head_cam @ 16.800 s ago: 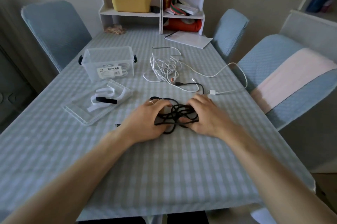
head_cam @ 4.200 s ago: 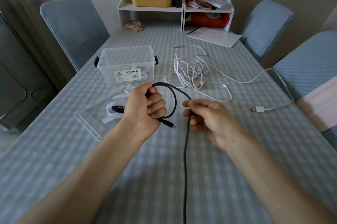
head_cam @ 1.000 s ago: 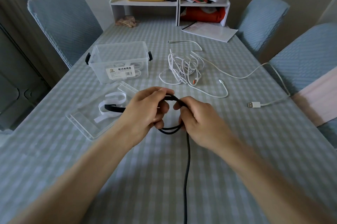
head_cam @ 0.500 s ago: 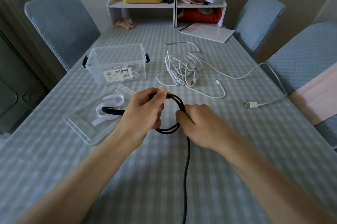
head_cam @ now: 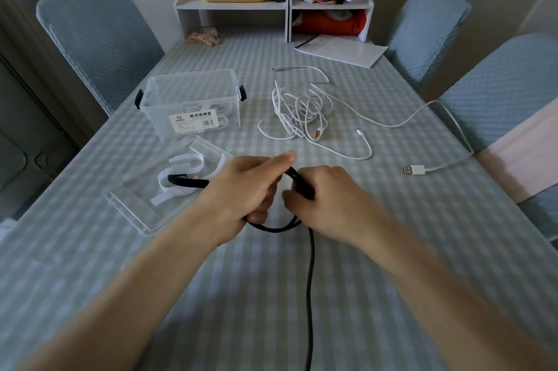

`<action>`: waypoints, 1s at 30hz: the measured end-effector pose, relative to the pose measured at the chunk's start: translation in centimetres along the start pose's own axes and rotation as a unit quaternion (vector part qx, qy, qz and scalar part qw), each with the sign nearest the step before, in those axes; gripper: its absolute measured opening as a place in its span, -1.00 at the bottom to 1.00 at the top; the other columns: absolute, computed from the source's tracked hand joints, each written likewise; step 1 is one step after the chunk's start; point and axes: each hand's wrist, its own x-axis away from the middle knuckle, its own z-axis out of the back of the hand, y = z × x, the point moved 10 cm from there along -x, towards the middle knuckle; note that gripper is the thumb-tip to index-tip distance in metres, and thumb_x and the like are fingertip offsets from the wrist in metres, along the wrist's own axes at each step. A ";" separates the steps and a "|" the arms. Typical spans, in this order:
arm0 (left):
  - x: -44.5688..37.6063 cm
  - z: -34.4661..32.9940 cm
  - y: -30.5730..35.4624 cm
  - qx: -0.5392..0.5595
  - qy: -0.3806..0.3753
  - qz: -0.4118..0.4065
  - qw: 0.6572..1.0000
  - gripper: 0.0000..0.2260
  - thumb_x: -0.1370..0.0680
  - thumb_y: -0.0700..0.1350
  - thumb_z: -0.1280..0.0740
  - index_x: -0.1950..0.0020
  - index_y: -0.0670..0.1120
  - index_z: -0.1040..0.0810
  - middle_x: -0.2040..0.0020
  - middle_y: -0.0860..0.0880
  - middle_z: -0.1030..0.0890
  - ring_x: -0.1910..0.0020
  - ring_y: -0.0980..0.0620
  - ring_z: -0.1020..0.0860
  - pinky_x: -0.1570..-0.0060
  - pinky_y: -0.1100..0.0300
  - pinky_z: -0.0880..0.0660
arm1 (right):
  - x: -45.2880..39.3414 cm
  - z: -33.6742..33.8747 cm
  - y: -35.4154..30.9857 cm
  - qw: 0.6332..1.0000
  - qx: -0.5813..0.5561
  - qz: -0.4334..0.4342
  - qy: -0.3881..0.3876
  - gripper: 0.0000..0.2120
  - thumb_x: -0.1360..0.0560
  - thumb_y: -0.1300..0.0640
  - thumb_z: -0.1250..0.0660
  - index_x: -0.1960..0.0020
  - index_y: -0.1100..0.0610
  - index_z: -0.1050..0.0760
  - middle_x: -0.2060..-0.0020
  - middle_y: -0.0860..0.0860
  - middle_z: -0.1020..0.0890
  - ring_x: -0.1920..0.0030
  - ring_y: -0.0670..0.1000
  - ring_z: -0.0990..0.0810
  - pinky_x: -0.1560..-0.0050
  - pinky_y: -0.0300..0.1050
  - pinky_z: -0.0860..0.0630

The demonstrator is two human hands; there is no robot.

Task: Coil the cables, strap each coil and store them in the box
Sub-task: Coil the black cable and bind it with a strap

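Two hands are being kept close together over the checked grey tabletop (head_cam: 392, 249), and a thin black round cable (head_cam: 309, 280) is being coiled between them. The small loops are being gripped by the curled fingers of the left hand (head_cam: 244, 192), while the cable's near side is being pinched by the right hand (head_cam: 326, 204); since half a second ago the right hand has been brought up against the coil, so another turn is being laid on, judging by the shift. A long free tail is still being left to trail toward the near table edge, which suggests the coiling is far from finished. The white and black fabric straps (head_cam: 181, 180) are being kept on the clear plastic lid (head_cam: 133, 207) just beside the left hand. The clear plastic storage box (head_cam: 193, 89) with white cables inside is being left beyond it, and a loose tangle of white cables (head_cam: 302, 110) is waiting uncoiled farther right.
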 end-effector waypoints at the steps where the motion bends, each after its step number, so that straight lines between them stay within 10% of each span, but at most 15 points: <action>1: 0.0 0.2 -0.1 0.023 0.003 0.010 1.000 -0.55 -0.56 0.04 -0.37 0.44 -0.01 -0.24 0.47 0.00 -0.15 0.54 0.07 -0.09 0.59 0.27 -0.10 | 0.0 -0.2 0.4 1.000 -0.007 -0.015 -0.010 -0.70 -0.51 0.06 -0.28 0.34 0.17 -0.36 0.48 0.06 -0.48 0.44 0.04 -0.44 0.39 -0.01 -0.36; 14: 0.1 -1.1 -1.5 0.044 -0.016 0.043 0.998 -0.47 -0.53 0.17 -0.34 0.47 0.03 -0.13 0.48 0.00 -0.10 0.54 0.04 -0.06 0.56 0.23 -0.06 | 0.2 0.2 1.3 0.975 -0.196 -0.088 -0.046 -0.70 -0.62 0.09 -0.21 0.27 0.09 -0.51 0.43 -0.08 -0.61 0.38 -0.13 -0.60 0.28 -0.15 -0.48; 24: -0.7 1.6 -1.7 0.304 0.050 0.054 0.950 -0.52 -0.58 0.04 -0.32 0.44 0.00 -0.17 0.49 0.03 -0.09 0.62 0.11 -0.07 0.63 0.27 -0.02 | 0.0 -2.8 0.4 0.829 -0.548 -0.096 -0.056 -0.76 -0.65 0.22 -0.16 0.06 0.24 -0.58 0.30 0.08 -0.65 0.24 -0.04 -0.61 0.16 -0.21 -0.52; 30: -0.4 1.4 -1.6 0.254 0.052 0.051 0.964 -0.55 -0.58 0.04 -0.33 0.40 -0.01 -0.19 0.47 0.02 -0.12 0.59 0.09 -0.09 0.62 0.25 -0.08 | -0.3 -2.1 1.2 0.860 -0.501 -0.091 0.000 -0.70 -0.63 0.01 -0.20 0.14 0.16 -0.57 0.39 0.02 -0.57 0.30 -0.04 -0.52 0.14 -0.15 -0.43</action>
